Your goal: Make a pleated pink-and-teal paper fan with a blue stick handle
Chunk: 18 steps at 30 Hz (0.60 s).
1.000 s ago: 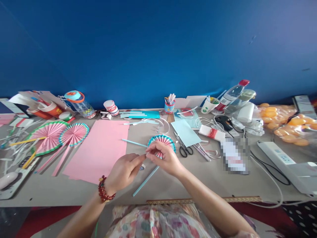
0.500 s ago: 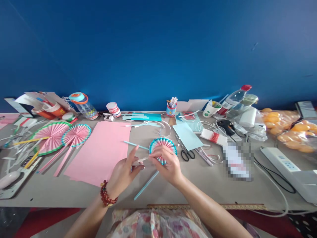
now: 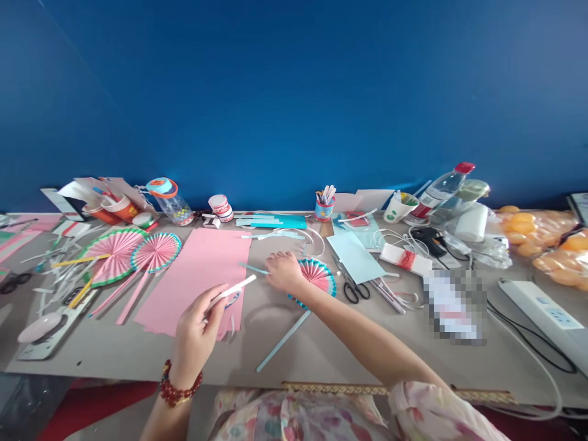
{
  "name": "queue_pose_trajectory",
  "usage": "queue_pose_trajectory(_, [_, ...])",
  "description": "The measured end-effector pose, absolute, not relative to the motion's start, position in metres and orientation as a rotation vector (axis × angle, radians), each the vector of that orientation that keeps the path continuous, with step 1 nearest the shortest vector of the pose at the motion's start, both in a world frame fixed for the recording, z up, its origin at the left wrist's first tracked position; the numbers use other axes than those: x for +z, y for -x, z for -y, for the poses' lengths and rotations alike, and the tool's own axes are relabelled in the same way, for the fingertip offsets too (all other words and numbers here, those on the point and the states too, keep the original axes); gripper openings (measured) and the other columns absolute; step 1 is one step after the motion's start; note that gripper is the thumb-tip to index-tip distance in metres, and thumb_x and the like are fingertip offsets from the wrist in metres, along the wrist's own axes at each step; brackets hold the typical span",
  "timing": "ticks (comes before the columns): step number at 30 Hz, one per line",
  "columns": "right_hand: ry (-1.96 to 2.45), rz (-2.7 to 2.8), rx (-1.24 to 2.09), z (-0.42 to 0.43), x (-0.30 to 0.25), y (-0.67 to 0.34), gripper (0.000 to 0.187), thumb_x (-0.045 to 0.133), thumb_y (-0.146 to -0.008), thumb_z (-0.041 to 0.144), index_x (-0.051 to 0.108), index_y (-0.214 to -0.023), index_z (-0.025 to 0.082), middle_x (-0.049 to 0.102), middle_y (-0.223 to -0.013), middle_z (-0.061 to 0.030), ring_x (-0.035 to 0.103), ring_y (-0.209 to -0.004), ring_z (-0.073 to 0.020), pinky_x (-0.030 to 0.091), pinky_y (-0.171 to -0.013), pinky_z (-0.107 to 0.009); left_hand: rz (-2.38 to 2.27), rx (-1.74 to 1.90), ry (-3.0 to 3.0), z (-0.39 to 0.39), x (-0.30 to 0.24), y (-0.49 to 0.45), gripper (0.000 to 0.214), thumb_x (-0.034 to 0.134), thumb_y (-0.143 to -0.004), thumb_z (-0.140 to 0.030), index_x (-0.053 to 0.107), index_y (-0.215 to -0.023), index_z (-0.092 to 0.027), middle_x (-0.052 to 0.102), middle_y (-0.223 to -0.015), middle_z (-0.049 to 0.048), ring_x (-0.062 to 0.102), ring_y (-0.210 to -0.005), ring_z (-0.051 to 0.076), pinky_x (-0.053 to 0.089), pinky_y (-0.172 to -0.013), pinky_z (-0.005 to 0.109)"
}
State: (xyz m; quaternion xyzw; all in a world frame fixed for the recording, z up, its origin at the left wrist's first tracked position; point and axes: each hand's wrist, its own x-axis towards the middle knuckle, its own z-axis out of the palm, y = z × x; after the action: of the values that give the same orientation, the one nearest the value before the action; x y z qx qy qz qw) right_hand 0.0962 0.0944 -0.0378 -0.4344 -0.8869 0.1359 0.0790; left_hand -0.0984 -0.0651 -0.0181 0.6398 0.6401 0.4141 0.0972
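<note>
My left hand point(image 3: 198, 331), with a red bead bracelet at the wrist, is closed on a small tape roll, and a white strip of tape point(image 3: 236, 288) sticks out of it to the right. It hovers over the near edge of the pink paper sheet point(image 3: 195, 278). My right hand point(image 3: 283, 271) rests with curled fingers on the left edge of a small pink and teal pleated paper fan point(image 3: 316, 274) that lies flat on the table. A light blue stick point(image 3: 282, 340) runs from under the fan toward me. Another thin blue stick point(image 3: 252, 268) lies just left of my right hand.
Two larger paper fans point(image 3: 117, 251) lie at the left beside paper scraps. Black scissors point(image 3: 351, 285), a light blue sheet point(image 3: 356, 256), cables, a glue gun point(image 3: 425, 236), cups, bottles, a power strip point(image 3: 546, 315) and bagged oranges point(image 3: 542, 239) crowd the right and back of the grey table point(image 3: 321, 355).
My hands have parted: the left one drew back toward me and to the left with the tape strip pulled out. The right one went forward onto the small fan. The view shifted left.
</note>
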Motion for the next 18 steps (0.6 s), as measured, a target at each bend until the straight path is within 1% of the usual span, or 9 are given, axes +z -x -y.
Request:
queue_pose_trajectory(3, [1.329,2.640,0.458,-0.100,-0.039,-0.082,0.014,0.060,-0.079,0.015,0.070,-0.088,0.012,0.072,-0.101,-0.0170,0.064,-0.099,-0.0286,0.042,-0.086,-0.037,-1.858,1.238,-1.941,0.074,-0.013,0.094,0.024,0.051,-0.098,-0.028,0.064,-0.117,-0.022,0.073,-0.109,0.0074,0.072,-0.094,0.018,0.056,-0.085,0.027])
queue_pose_trajectory(6, [1.359,2.545,0.568,-0.110,-0.033,-0.075,0.011,0.060,-0.082,0.021,0.068,-0.086,0.015,0.074,-0.093,-0.0105,0.066,-0.085,-0.0231,0.043,-0.073,-0.029,-1.872,1.290,-1.966,0.080,-0.010,0.094,0.023,0.052,-0.097,-0.025,0.064,-0.117,-0.023,0.073,-0.107,0.0060,0.071,-0.093,0.018,0.056,-0.085,0.027])
queue_pose_trajectory(9, [1.333,2.409,0.663,-0.113,-0.018,-0.078,0.017,0.050,-0.088,0.020,0.066,-0.094,0.017,0.073,-0.092,-0.0052,0.065,-0.078,-0.0169,0.042,-0.065,-0.024,-1.912,1.352,-1.922,0.085,-0.009,0.098,0.023,0.053,-0.096,-0.024,0.065,-0.117,-0.022,0.073,-0.104,0.0055,0.071,-0.089,0.017,0.057,-0.082,0.027])
queue_pose_trajectory(11, [1.258,2.338,0.706,-0.105,-0.005,-0.092,0.021,0.044,-0.092,0.020,0.064,-0.098,0.017,0.073,-0.094,-0.0028,0.065,-0.078,-0.0139,0.044,-0.066,-0.022,-1.954,1.408,-1.856,0.090,-0.008,0.102,0.023,0.055,-0.096,-0.024,0.066,-0.116,-0.022,0.073,-0.103,0.0052,0.072,-0.087,0.017,0.057,-0.081,0.027])
queue_pose_trajectory(13, [1.157,2.280,0.722,-0.086,0.004,-0.116,0.018,0.045,-0.094,0.021,0.062,-0.097,0.020,0.072,-0.095,-0.0013,0.065,-0.082,-0.0135,0.046,-0.071,-0.022,-2.014,1.476,-1.769,0.093,-0.008,0.107,0.024,0.056,-0.095,-0.025,0.066,-0.117,-0.022,0.073,-0.103,0.0054,0.071,-0.087,0.018,0.058,-0.079,0.028])
queue_pose_trajectory(15, [0.894,2.188,0.628,-0.059,0.005,-0.151,0.011,0.052,-0.090,0.021,0.063,-0.089,0.021,0.071,-0.088,-0.0027,0.064,-0.083,-0.0167,0.048,-0.075,-0.027,-2.072,1.545,-1.682,0.096,-0.006,0.111,0.024,0.058,-0.095,-0.027,0.066,-0.117,-0.021,0.073,-0.103,0.0061,0.071,-0.086,0.018,0.058,-0.078,0.028])
queue_pose_trajectory(16, [0.785,2.209,0.557,-0.043,0.002,-0.169,0.009,0.054,-0.090,0.020,0.063,-0.089,0.022,0.071,-0.086,-0.0041,0.064,-0.083,-0.0182,0.048,-0.076,-0.030,-2.093,1.570,-1.650,0.096,-0.006,0.113,0.025,0.058,-0.095,-0.028,0.066,-0.116,-0.020,0.073,-0.102,0.0065,0.070,-0.086,0.018,0.058,-0.077,0.028])
queue_pose_trajectory(18, [0.626,2.303,0.470,-0.012,-0.010,-0.205,0.009,0.056,-0.091,0.020,0.065,-0.091,0.023,0.072,-0.091,-0.0065,0.064,-0.086,-0.0197,0.049,-0.080,-0.034,-2.114,1.595,-1.625,0.095,-0.005,0.116,0.024,0.058,-0.094,-0.029,0.067,-0.115,-0.019,0.073,-0.100,0.0067,0.070,-0.084,0.018,0.057,-0.078,0.028])
